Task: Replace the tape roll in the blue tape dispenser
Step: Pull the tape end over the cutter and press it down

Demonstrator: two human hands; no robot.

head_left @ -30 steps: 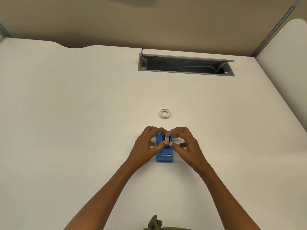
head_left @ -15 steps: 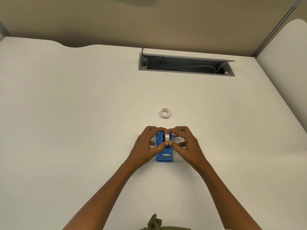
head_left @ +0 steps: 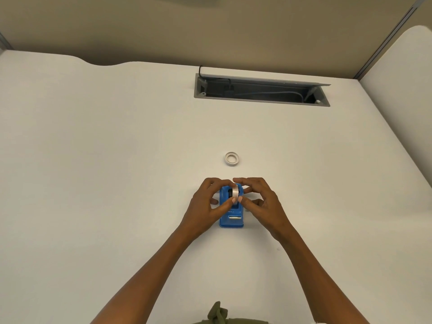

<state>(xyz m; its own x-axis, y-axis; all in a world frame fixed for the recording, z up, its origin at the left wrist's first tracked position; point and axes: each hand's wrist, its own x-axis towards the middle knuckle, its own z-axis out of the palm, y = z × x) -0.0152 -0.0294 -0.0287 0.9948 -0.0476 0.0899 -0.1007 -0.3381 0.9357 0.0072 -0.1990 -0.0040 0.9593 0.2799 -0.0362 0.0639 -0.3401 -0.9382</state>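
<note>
The worktop (head_left: 117, 183) is seen as a smooth, matt off-white surface, without grain or pattern. The tape dispenser (head_left: 231, 222) looks to be made of smooth blue plastic with a slight sheen, and a small bright metal-looking strip (head_left: 235, 217) is set near its front end. The tape roll (head_left: 234, 191) in it appears pale and faintly glossy. The spare ring (head_left: 232, 158) further back looks white and matt; whether paper or plastic cannot be told. The cable tray (head_left: 261, 99) is framed in dull grey metal. A fold of olive cloth (head_left: 217, 314) appears soft and matt.
</note>
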